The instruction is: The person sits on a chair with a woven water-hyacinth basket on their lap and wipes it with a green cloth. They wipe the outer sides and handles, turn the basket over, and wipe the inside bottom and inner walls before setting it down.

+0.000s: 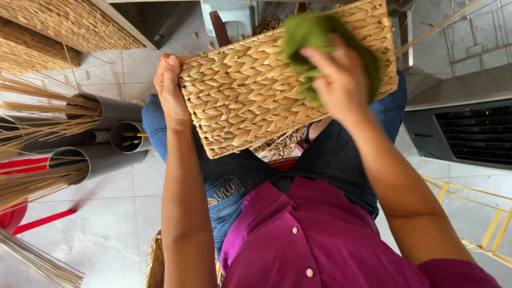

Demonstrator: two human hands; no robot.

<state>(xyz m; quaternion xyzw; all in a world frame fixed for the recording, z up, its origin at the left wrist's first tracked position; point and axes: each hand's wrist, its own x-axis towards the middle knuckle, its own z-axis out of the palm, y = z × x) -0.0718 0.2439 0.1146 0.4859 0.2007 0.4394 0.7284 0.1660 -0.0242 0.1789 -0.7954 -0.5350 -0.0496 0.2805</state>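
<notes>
- While the person sits with the work over the lap, the left hand (172, 90) grips the left edge of a woven basket (256, 90), thumb on the near face and fingers curled out of sight behind it.
- The basket is held tilted, its flat plaited side facing the camera, above the knees in blue jeans (226, 194).
- The right hand (338, 80) is closed around a green cloth (312, 32) and presses it against the upper right part of the basket; the cloth bunches out above and beside the fingers.
- Loose straw (280, 144) shows just under the basket's lower edge, over the lap.
- To the left, grey pipes (114, 112) lie on the tiled floor (106, 224), with bundles of dry reeds (37, 114) sticking out of them.
- A red stool (21, 213) stands near the pipes at the left edge.
- More woven panels (69, 21) sit at the upper left.
- A yellow frame (480, 213) lies on the floor at the lower right.
</notes>
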